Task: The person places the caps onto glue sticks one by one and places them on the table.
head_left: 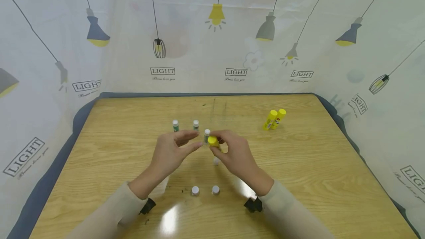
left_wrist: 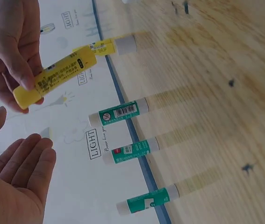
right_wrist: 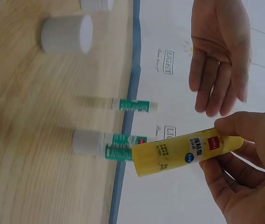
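My right hand point(head_left: 236, 152) pinches the yellow glue stick point(right_wrist: 183, 153) between thumb and fingers.
The head view gives mostly its yellow end; the right wrist view shows "deli" on red. In head view, at its 9 o'clock, my left hand point(head_left: 170, 151) has thumb and fingers apart; toward 11 stand three green-labelled sticks point(left_wrist: 131, 151), one barcoded in the left wrist view.

I'm seeing smooth plastic on the stick point(right_wrist: 183, 151) in the right hand point(head_left: 235, 152), matt plastic caps point(head_left: 195, 190) nearer than the left hand point(head_left: 170, 151), glossy wood-grain table point(head_left: 299, 154) shining beneath both, creased cloth point(head_left: 192, 21) hanging beyond.
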`<move>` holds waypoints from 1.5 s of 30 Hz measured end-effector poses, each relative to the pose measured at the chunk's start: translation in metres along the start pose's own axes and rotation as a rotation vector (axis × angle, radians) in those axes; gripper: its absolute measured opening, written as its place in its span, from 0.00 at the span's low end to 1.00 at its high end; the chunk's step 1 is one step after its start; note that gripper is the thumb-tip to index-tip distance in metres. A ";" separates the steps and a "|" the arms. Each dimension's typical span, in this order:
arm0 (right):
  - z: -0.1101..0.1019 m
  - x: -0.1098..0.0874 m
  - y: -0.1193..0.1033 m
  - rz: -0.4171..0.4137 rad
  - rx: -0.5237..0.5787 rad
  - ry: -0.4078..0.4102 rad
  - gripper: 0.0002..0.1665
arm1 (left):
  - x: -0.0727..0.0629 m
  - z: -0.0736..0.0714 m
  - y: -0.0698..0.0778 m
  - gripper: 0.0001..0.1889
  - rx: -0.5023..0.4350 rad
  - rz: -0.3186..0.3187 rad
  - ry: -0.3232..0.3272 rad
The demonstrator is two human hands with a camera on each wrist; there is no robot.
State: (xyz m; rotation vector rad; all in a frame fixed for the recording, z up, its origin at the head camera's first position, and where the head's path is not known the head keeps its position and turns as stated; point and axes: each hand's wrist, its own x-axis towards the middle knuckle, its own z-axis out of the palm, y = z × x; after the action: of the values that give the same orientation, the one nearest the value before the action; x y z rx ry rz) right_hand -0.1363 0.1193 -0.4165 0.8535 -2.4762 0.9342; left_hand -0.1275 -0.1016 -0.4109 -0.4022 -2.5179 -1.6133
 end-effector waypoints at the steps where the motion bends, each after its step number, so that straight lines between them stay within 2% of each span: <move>1: -0.002 0.000 0.002 0.014 -0.003 0.002 0.20 | 0.000 -0.001 0.000 0.21 0.013 0.000 0.004; 10: -0.019 -0.001 0.019 0.143 -0.032 -0.004 0.16 | -0.001 -0.007 -0.006 0.22 0.069 -0.074 0.008; 18: -0.038 0.001 0.049 0.255 -0.081 -0.062 0.17 | -0.002 -0.014 -0.013 0.23 0.100 -0.148 0.008; 25: -0.059 0.005 0.079 0.351 -0.156 -0.098 0.14 | -0.003 -0.017 -0.018 0.25 0.108 -0.169 0.011; 34: -0.079 0.015 0.107 0.386 -0.297 -0.121 0.14 | -0.004 -0.021 -0.026 0.22 0.148 -0.158 0.035; 40: -0.079 0.020 0.116 0.401 -0.346 -0.121 0.16 | -0.006 -0.026 -0.029 0.22 0.167 -0.150 0.048; 45: -0.077 0.022 0.120 0.380 -0.390 -0.103 0.16 | -0.006 -0.027 -0.034 0.21 0.173 -0.144 0.050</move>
State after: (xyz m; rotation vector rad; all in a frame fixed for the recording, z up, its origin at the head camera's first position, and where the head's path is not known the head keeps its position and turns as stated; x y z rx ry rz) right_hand -0.2219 0.2351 -0.4069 0.3153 -2.8336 0.4880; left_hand -0.1323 -0.1401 -0.4307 -0.1627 -2.6747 -1.4144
